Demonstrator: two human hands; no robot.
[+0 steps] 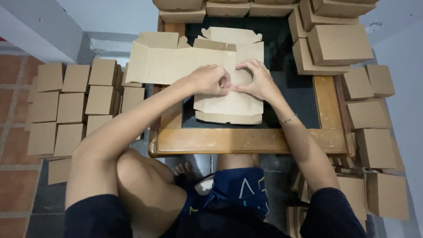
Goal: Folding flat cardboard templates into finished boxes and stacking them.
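Head view, looking straight down: a person sits at a low wooden-framed counter (246, 142) with a dark glass top, and both hands meet over a flat, unfolded brown cardboard box blank (194, 64) that lies across the middle of the counter and hangs out past its left edge. The left hand (210, 80) is curled into a loose fist, its grip clenched on a fold of the blank near the centre, thumb and fingertips pinching the card. The right hand (257, 79) rests just beside it, touching it at the fingertips, its grip also closed on the same fold, fingers arched over the card; exactly how much card each hand pinches is hard to tell from here, since the knuckles hide it. A thin bracelet (288, 119) sits on the right wrist. The near end of the blank has a raised flap edge (228, 118) just inside the counter's front rail. Finished closed cardboard boxes (339, 44) are stacked on the far right corner of the counter, and more run along its far edge. On the floor to the left, a block of small folded boxes (72, 103) stands in rows on red tiles; another group of boxes (374, 132) lies on the floor to the right. The person's bare knee (145, 180) rises below the counter.
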